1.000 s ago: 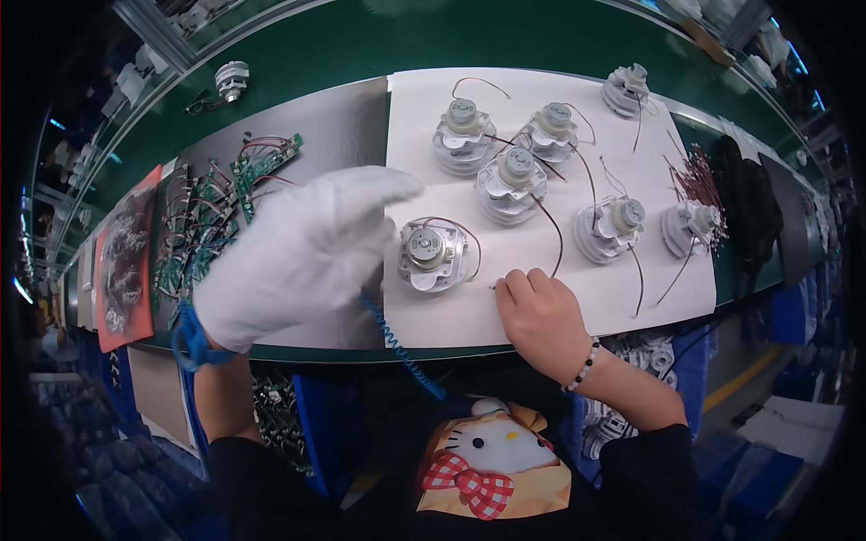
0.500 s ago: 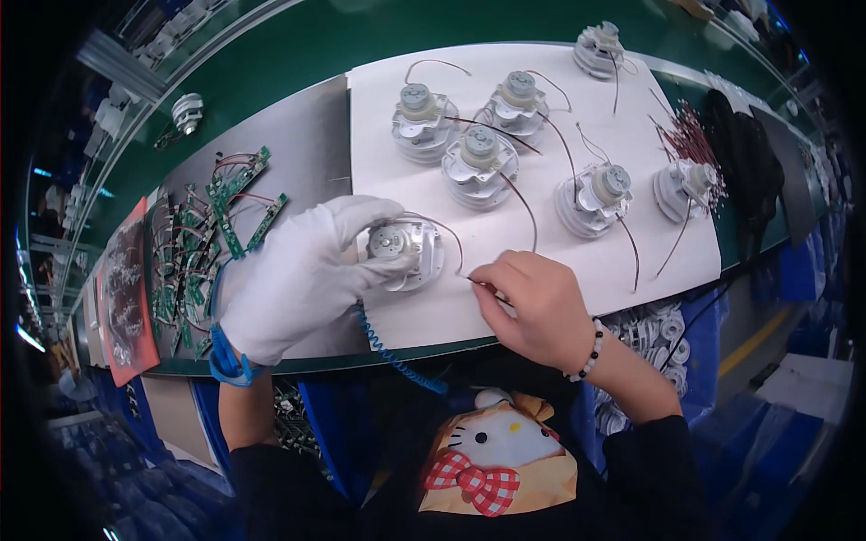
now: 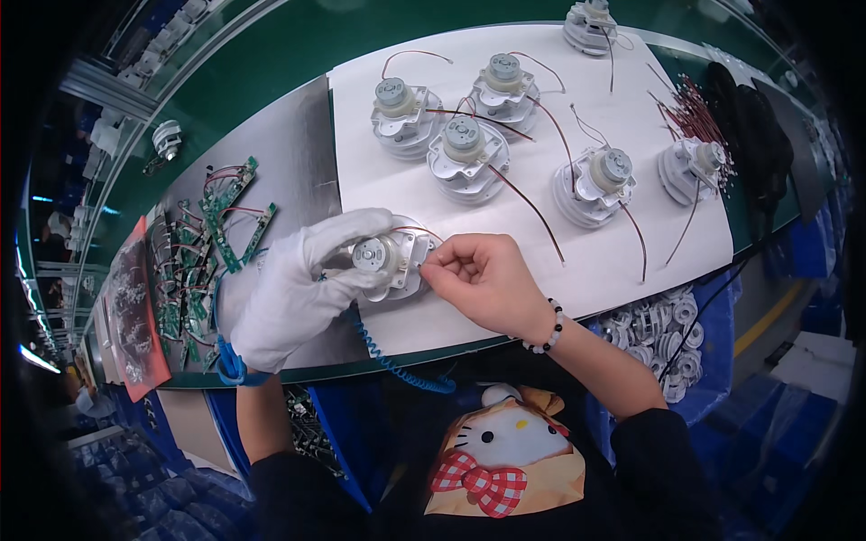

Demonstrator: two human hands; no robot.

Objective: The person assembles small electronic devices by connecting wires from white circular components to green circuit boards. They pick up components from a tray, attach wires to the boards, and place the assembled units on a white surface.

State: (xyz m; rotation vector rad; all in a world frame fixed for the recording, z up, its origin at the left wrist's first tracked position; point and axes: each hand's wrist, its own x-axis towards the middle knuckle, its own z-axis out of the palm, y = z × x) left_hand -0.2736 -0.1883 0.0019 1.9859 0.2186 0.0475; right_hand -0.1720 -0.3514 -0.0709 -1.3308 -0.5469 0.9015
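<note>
My left hand [image 3: 311, 275], in a white glove with a blue coiled wrist strap [image 3: 397, 365], is closed round a white plastic motor unit [image 3: 410, 261] with a round silver motor on top. Bare and pinched, my right hand [image 3: 474, 275] is at the right side of that unit. A thin reddish wire [image 3: 419, 229] arches from the motor unit to my right fingertips, which hide its end. Beyond my hands stand several similar motor units, such as one [image 3: 467, 158] with a dark red wire [image 3: 532, 212] trailing over the white sheet.
A white sheet [image 3: 514, 298] covers the bench. At the left, green circuit boards [image 3: 212, 225] with wires lie on a grey metal plate [image 3: 298, 135]. A bundle of red wires [image 3: 699, 117] lies far right. Below the bench edge, a blue bin [image 3: 722, 361] holds white plastic parts.
My right hand has moved left and carried the wire from above the sheet to the motor unit's side. My left hand still holds the unit. The whole view has shifted slightly.
</note>
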